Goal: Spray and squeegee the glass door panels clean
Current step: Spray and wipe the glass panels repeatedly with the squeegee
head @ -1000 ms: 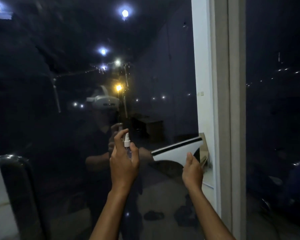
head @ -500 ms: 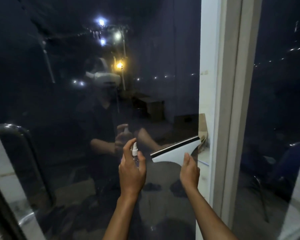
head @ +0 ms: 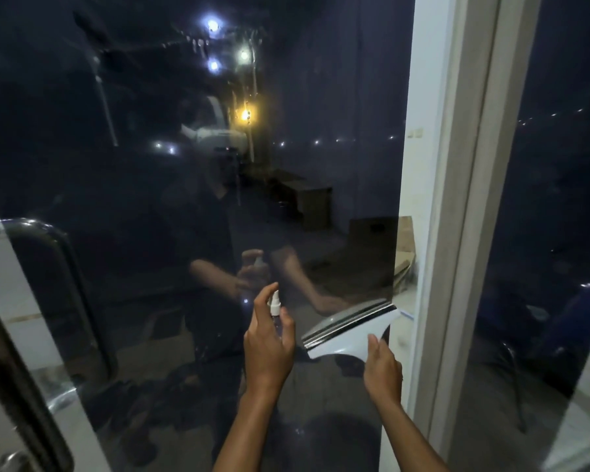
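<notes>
A dark glass door panel fills the view and mirrors me. My left hand grips a small spray bottle with a white nozzle, the forefinger raised beside its top, close in front of the glass. My right hand holds a white squeegee by its handle; the black rubber blade tilts up to the right, near the panel's right edge. Drops and thin runs of liquid show on the glass high up, around the street lights.
A pale door frame post stands right of the panel, with a second dark glass panel beyond it. A curved metal door handle sits at the left, and another frame edge crosses the lower left corner.
The view has tilted down and both hands have sunk lower on the panel. The squeegee blade now tilts more steeply. Both hands keep their hold.
</notes>
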### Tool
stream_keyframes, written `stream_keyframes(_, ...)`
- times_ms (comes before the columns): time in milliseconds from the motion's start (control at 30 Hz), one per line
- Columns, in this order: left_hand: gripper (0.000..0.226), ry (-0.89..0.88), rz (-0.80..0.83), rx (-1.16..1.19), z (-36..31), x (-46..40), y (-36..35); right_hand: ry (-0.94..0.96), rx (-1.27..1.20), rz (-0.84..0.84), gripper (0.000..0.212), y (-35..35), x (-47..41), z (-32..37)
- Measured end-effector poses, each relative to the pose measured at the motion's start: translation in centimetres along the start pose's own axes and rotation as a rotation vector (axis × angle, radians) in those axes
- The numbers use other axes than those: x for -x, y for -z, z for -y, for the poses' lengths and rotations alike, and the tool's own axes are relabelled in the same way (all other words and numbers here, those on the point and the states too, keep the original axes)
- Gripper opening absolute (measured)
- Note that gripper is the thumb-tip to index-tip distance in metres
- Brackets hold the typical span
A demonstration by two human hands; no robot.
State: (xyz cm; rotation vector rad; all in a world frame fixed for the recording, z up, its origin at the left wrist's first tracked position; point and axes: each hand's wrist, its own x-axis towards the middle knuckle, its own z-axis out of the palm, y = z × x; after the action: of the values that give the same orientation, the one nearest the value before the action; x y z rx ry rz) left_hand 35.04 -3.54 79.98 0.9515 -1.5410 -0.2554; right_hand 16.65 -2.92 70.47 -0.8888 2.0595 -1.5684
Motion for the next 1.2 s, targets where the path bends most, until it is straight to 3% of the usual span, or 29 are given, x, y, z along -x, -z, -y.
stream_keyframes(333, 0.036, -0.103, -0.092, 0.024, -2.2, -3.9, 2.0, 0.326, -0.057, -0.16, 0.048, 2.6, -0.4, 7.8)
stream_keyframes(467, 0.036, -0.211, -0.203, 0.031, -4.5, -9.2, 5.2, 0.599, 0.012, -0.12, 0.062, 2.1, -1.0, 12.8)
stream_keyframes(767, 0.036, -0.387, -0.414, -0.102, -8.7, -21.2, 15.7, 1.059, 0.077, 0.001, 0.045, 0.2, 0.1, 27.6)
stream_keyframes(900, 0.035, -0.384, -0.46, -0.123, -8.9, -23.4, 19.1, 1.241, 0.16, -0.003, 0.051, -1.0, 1.7, 33.8)
stream_keyframes(1200, 0.036, -0.352, -0.463, -0.192, -7.8, -25.0, 21.6, 1.382, 0.249, -0.025, 0.05, -3.1, 3.1, 39.7)
